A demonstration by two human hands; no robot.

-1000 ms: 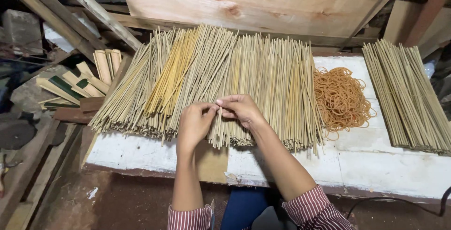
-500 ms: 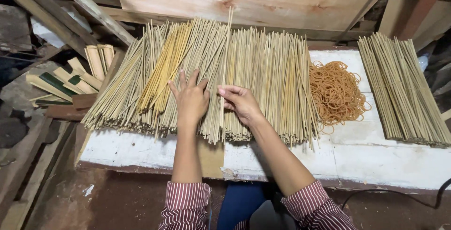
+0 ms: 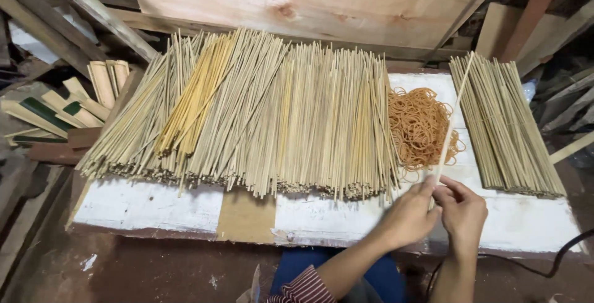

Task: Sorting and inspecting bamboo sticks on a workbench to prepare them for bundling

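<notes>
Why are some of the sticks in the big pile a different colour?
A yellower bunch lies slanted across the pale big stick pile. The rubber bands sit in a loose tangled heap. Nothing looks broken.

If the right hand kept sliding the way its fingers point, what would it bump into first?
Probably the pile of orange rubber bands. The right hand pinches a thin stick with the left hand, fingers pointing up-left toward that pile; depth is unclear.

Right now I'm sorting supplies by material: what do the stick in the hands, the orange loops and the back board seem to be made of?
Stick, pinched by both hands: probably split bamboo, pale, matte, thin and straight like the big pile.
Orange loops: seemingly rubber bands, thin, tangled, limp.
Back board: unfinished wood, perhaps plywood; bare grain and knots show.
</notes>
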